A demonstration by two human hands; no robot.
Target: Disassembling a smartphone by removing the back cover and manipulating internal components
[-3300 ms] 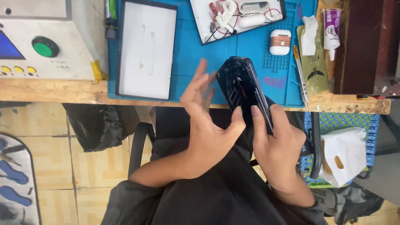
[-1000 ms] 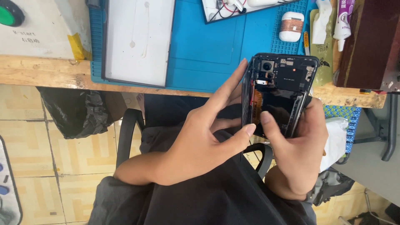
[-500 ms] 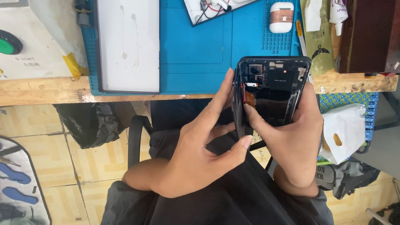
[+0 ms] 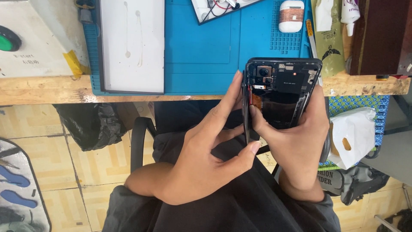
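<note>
Hands grip opened phone [image 4: 285, 96] beyond bench edge [image 4: 128, 96]: right [image 4: 300, 146] cradling, left [image 4: 206, 159] pinching its side.

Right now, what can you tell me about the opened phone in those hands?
The phone is black and slim, its back cover off, showing camera modules at the top, a dark shield plate and an orange strip inside. It is held upright over the lap, by the edge of the wooden bench. The right hand cradles it from below; the left hand fingers press along its left edge.
</note>
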